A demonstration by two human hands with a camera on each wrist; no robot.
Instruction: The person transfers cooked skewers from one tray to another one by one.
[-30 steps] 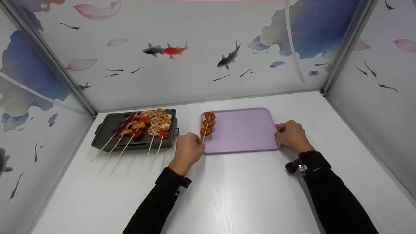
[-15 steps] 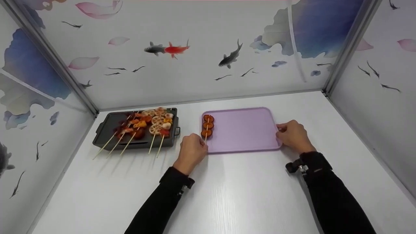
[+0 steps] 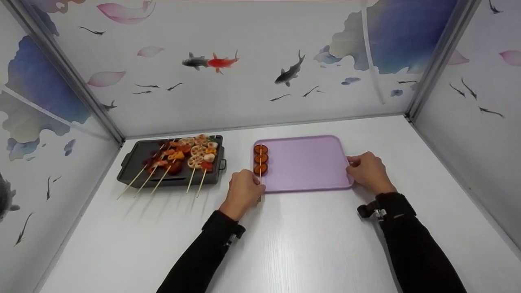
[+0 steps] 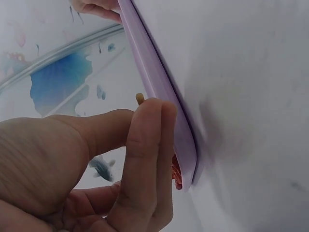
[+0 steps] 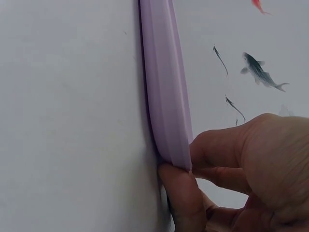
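My left hand [image 3: 243,191] pinches the stick of a skewer [image 3: 261,159] between thumb and fingers. Three round reddish-brown slices on that skewer lie along the left side of a purple tray [image 3: 303,162]. In the left wrist view the stick's blunt end [image 4: 140,98] pokes out past the fingertips, beside the tray's outer wall. My right hand [image 3: 369,172] grips the tray's right edge near its front corner. From the right wrist view, a finger is under the rim and the thumb is on the other side.
A dark grill pan [image 3: 134,165] stands left of the tray, holding several skewers of lotus root [image 3: 198,150], meat and vegetables. Their sticks overhang its front edge. White walls with fish pictures [image 3: 290,74] enclose the white table [image 3: 293,240] at the back and sides.
My left hand has moved slightly right and toward me with the skewer, which has straightened along the tray's left side. The right hand has kept its grip on the tray's edge.
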